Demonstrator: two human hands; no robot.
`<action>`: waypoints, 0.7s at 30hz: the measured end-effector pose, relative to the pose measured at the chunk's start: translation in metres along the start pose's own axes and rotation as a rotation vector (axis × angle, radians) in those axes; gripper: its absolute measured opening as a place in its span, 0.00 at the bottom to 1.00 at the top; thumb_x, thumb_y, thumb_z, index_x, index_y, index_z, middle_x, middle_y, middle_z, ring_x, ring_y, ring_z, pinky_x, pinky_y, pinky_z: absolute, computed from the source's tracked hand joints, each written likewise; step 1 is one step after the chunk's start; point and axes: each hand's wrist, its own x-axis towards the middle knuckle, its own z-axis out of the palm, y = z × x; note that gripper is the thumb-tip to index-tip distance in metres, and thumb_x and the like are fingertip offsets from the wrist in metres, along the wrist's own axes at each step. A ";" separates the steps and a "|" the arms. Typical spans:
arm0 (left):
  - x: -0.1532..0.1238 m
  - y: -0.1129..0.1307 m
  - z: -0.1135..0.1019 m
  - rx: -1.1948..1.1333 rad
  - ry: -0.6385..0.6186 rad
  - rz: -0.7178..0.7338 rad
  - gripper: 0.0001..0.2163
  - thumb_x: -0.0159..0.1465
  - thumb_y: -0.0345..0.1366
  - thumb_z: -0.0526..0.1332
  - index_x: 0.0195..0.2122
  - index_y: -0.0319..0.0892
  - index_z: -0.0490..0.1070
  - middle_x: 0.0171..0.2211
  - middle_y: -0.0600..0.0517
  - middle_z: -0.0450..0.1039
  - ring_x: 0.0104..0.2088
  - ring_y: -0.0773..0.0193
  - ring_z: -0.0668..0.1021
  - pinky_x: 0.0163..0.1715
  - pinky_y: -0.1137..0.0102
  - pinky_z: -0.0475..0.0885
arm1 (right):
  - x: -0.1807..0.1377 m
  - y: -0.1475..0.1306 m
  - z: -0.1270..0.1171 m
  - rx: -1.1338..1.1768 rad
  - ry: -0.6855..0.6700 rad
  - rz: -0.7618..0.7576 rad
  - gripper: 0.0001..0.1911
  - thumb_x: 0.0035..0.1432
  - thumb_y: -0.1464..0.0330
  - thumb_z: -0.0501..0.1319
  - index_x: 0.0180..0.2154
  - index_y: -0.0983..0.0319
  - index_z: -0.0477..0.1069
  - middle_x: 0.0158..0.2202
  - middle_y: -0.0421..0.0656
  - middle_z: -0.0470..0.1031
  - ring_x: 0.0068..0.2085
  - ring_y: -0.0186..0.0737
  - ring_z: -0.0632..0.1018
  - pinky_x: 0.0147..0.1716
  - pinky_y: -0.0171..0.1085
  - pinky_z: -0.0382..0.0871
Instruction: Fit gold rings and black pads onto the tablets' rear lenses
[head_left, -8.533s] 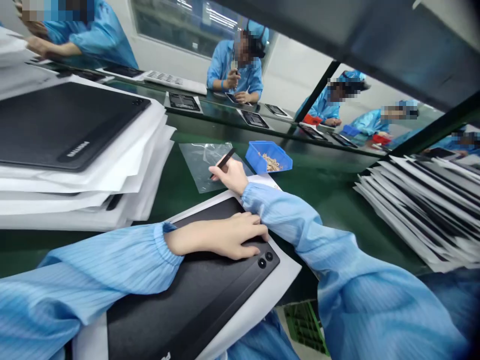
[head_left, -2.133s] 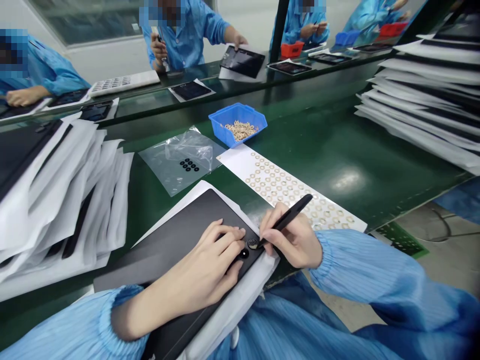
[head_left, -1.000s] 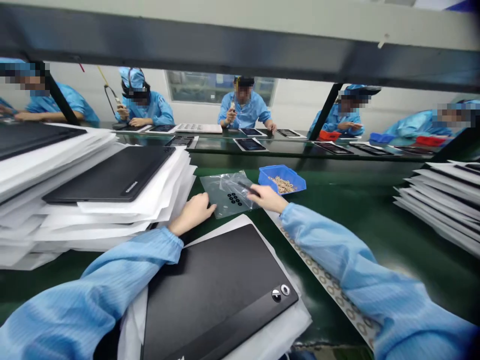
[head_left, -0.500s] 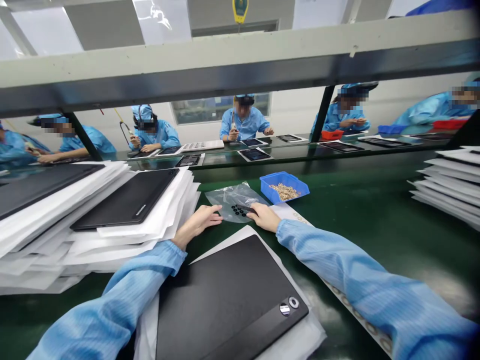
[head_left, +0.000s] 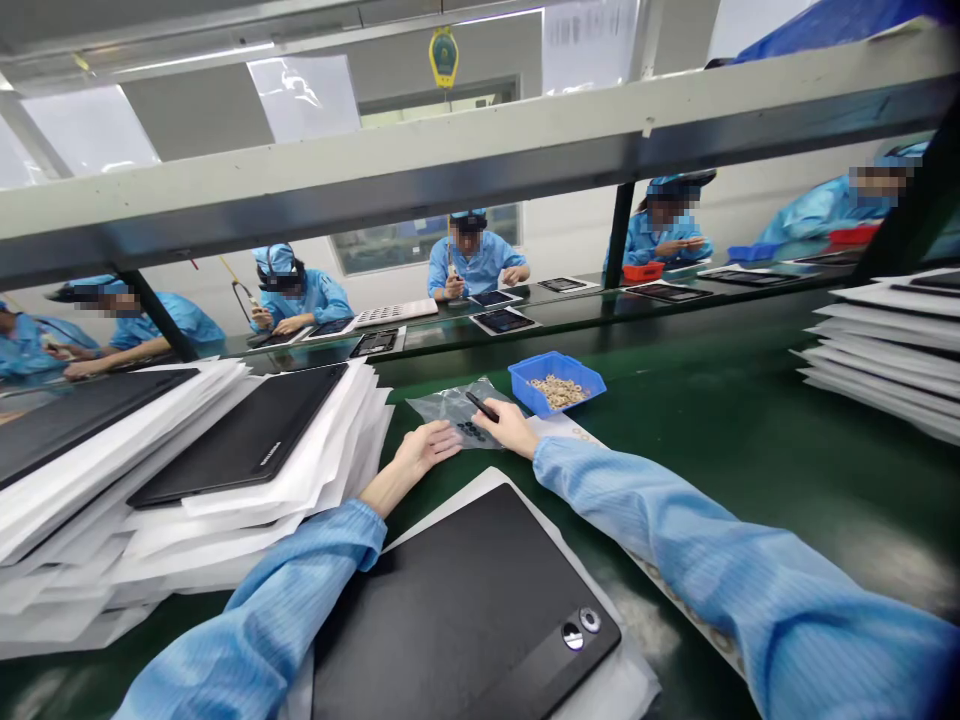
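My right hand [head_left: 510, 428] grips a slim black pen-like tool [head_left: 481, 406], its end pointing up and left. Beneath it lies a clear plastic bag [head_left: 442, 402] with several small black rings [head_left: 471, 430] on or in it; I cannot tell which. At the bag's left edge is my left hand [head_left: 429, 446], fingers stretched out and close to the rings. Whether those fingertips touch the bag is unclear. Nearer to me, a black tablet [head_left: 442, 590] rests back side up on white sheets [head_left: 637, 690], its two round camera rings at the right corner.
Stacks of tablets [head_left: 247, 430] and white sheets stand at left, with another stack [head_left: 885, 370] at right. A blue bin [head_left: 536, 393] holds small tan pieces. A strip with ring shapes [head_left: 570, 430] runs under my right sleeve. Co-workers sit beyond the overhead beam [head_left: 450, 150].
My left hand has moved right, closer to the rings. The black tool in my right hand has tipped up from the rings. The whole view has shifted a little.
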 end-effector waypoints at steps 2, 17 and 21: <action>0.002 0.000 0.005 0.043 -0.048 -0.049 0.10 0.64 0.35 0.58 0.43 0.35 0.68 0.40 0.48 0.71 0.37 0.65 0.76 0.36 0.66 0.75 | -0.001 0.002 0.005 0.049 0.003 0.008 0.11 0.55 0.64 0.56 0.27 0.64 0.69 0.23 0.40 0.69 0.27 0.35 0.69 0.28 0.33 0.60; 0.004 -0.012 0.018 0.195 -0.042 0.062 0.11 0.64 0.36 0.58 0.44 0.35 0.68 0.40 0.48 0.71 0.36 0.65 0.75 0.35 0.67 0.74 | -0.003 0.006 0.008 0.206 -0.107 0.037 0.08 0.49 0.66 0.61 0.26 0.65 0.76 0.27 0.42 0.78 0.33 0.39 0.77 0.34 0.33 0.66; 0.005 -0.013 0.018 0.221 -0.052 0.077 0.11 0.64 0.36 0.58 0.44 0.35 0.68 0.40 0.48 0.71 0.36 0.65 0.75 0.35 0.67 0.74 | -0.003 0.004 0.007 0.198 -0.119 0.034 0.07 0.49 0.68 0.61 0.25 0.64 0.76 0.27 0.41 0.78 0.32 0.39 0.77 0.34 0.32 0.66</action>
